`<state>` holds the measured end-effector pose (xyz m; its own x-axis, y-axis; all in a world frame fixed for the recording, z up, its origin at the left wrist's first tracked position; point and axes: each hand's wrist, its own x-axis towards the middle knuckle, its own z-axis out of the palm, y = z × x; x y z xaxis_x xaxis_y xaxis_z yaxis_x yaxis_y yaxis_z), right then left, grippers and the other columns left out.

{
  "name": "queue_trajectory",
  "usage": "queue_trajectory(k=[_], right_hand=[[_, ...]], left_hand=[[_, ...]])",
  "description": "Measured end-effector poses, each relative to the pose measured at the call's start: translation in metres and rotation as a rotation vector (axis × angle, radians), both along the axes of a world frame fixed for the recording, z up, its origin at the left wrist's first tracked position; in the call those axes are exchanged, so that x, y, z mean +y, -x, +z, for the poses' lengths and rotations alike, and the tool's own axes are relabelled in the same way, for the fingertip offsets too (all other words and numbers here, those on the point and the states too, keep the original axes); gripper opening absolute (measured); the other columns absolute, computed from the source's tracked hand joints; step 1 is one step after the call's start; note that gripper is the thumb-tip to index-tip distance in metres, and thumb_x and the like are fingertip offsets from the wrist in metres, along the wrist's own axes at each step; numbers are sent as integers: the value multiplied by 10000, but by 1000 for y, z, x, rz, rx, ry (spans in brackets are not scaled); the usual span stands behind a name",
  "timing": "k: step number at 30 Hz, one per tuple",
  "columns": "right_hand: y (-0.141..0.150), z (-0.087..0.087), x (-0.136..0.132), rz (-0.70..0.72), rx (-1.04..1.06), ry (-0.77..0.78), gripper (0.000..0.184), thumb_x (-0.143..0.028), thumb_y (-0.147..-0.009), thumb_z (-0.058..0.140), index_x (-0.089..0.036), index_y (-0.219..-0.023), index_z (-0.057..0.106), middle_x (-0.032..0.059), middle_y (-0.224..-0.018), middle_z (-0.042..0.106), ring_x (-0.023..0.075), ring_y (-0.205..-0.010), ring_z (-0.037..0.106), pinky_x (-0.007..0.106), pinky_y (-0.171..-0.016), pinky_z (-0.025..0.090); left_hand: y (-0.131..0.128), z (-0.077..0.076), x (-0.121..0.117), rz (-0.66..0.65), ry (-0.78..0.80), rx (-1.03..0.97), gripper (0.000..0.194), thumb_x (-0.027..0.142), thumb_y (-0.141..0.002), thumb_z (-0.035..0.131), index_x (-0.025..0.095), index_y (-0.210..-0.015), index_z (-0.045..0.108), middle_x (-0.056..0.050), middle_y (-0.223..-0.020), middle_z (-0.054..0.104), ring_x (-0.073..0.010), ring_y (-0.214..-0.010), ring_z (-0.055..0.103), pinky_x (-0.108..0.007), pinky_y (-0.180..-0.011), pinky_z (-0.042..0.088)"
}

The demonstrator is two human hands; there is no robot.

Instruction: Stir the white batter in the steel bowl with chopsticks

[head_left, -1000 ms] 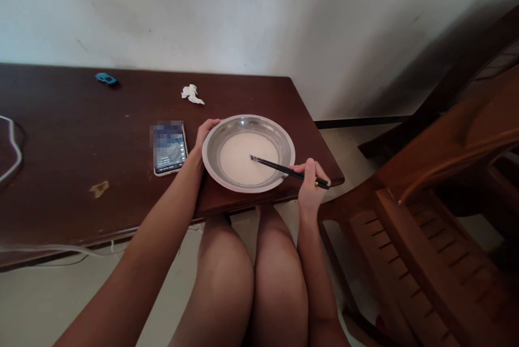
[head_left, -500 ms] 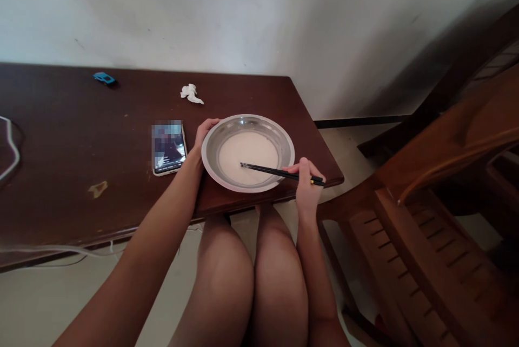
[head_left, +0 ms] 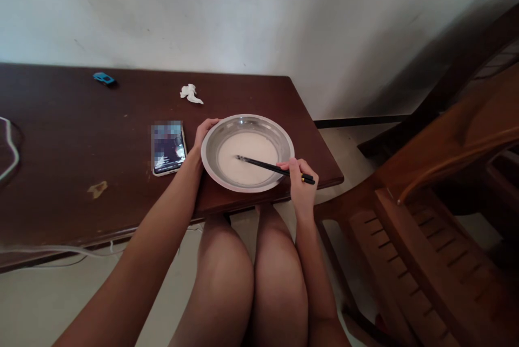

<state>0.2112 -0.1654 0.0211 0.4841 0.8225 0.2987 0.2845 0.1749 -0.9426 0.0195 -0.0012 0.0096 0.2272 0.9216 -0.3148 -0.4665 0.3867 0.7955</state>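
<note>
A wide metal bowl (head_left: pixel 287 144) sits near the front right corner of the dark wooden table, partly filled with a pale, creamy liquid (head_left: pixel 247 147). My left hand (head_left: pixel 205 129) grips the bowl's left side; some of its fingers are hidden behind the rim. Black chopsticks (head_left: pixel 263 165) are pinched in my right hand (head_left: pixel 303 185), just off the bowl's right front edge. They slant leftward over the rim, and their tips are in the liquid.
Left of the bowl lies a phone (head_left: pixel 169 147) with a lit screen. Crumpled white tissue (head_left: pixel 190 93) and a blue toy car (head_left: pixel 104 78) rest farther back on the table (head_left: pixel 133 104). White cables (head_left: pixel 81 250) run along the front edge. A wooden chair (head_left: pixel 405 239) stands at right.
My right hand and the chopsticks have shifted slightly left, the tips moving left and a little farther back in the liquid. My left hand and the bowl stay put.
</note>
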Motion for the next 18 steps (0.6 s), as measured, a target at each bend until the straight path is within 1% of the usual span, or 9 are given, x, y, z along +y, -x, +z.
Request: queue_trajectory(k=[2,5,6,8,10,11,13,16,18], right_hand=[[-1,0,0,-68,-17,-19,319,-402,-851,487,-211,-626,608,12,-693,699,152,-726,616,329,-776,473],[-3,0,-1,-155,43,-68,387,-409,-866,453,-208,-558,573,-4,-595,650,142,-626,601,319,-721,478],[-3,0,-1,-136,65,-67,403,-411,-870,444,-206,-546,567,-8,-572,635,138,-598,598,315,-703,481],[-2,1,-1,-41,73,-35,400,-412,-868,448,-203,-551,572,-8,-572,638,136,-595,603,311,-704,484],[-1,1,-1,35,33,8,361,-411,-858,472,-202,-589,594,4,-631,678,142,-660,617,319,-749,482],[-1,0,0,33,8,19,341,-409,-852,484,-203,-610,604,11,-668,696,147,-698,619,325,-774,477],[-3,-1,0,-47,-11,6,328,-410,-848,493,-203,-621,610,17,-694,704,151,-732,618,330,-791,470],[-6,-2,0,-185,49,-67,389,-418,-862,461,-201,-560,577,-1,-597,651,144,-662,613,320,-753,475],[-5,-2,0,-165,102,-83,419,-420,-870,442,-201,-532,559,-12,-553,619,137,-604,604,313,-717,480]], left_hand=[[0,1,0,4,3,10,282,213,-812,418,187,-633,635,-11,-520,620,-188,-659,647,-269,-663,523],[0,-1,0,2,-2,-5,252,220,-794,441,189,-638,638,-21,-515,618,-203,-664,652,-278,-665,523],[1,-1,1,0,-9,-15,242,220,-785,449,186,-640,639,-23,-518,620,-203,-659,652,-278,-666,522],[1,-3,1,-13,-18,-32,235,224,-778,455,178,-648,646,-23,-533,628,-194,-635,647,-274,-660,522],[1,-3,1,-19,-13,-40,236,229,-777,455,173,-653,647,-17,-545,633,-181,-611,639,-265,-645,522],[1,-3,1,-18,-5,-40,235,232,-777,456,174,-653,646,-14,-548,635,-177,-608,637,-261,-640,521],[1,-3,1,-14,4,-31,229,232,-777,456,181,-653,642,-8,-551,636,-175,-618,637,-257,-640,522],[2,-4,1,-19,-7,-11,220,235,-779,458,193,-655,635,-6,-564,643,-188,-657,645,-271,-665,528],[2,-5,1,-14,-19,-1,212,246,-777,467,193,-652,630,-6,-575,645,-193,-672,648,-279,-676,528]])
